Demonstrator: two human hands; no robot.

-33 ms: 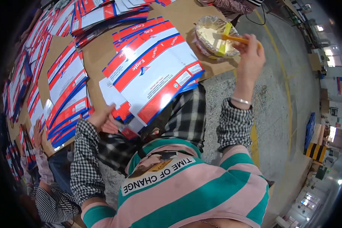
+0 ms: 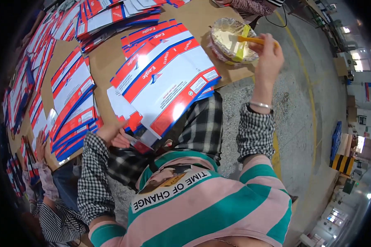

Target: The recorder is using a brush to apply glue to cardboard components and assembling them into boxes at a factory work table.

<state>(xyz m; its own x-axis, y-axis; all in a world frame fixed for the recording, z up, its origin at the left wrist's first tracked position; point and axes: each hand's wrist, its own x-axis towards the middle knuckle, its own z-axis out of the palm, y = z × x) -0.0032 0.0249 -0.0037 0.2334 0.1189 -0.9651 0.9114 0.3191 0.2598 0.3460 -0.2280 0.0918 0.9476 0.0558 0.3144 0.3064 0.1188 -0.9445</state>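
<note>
My right hand is closed round the orange handle of a flat brush. The brush's head is over pale paste in a plastic-lined bowl at the table's right corner. My left hand is at the table's near edge, its fingers closed on the edge of a flat printed carton piece, white with a red end, above my lap. Beside it lies a fanned stack of flat red, white and blue cartons, partly overhanging the edge; a white and red flap shows under its left side.
More flat cartons lie in piles to the left, with another heap at the far side. A co-worker's hand rests by the left piles. Another person's checked sleeve is beyond the bowl. Grey floor with yellow lines lies right.
The brush and my right hand have shifted slightly left in the bowl. My left hand has moved a little to the right and nearer me with the carton piece.
</note>
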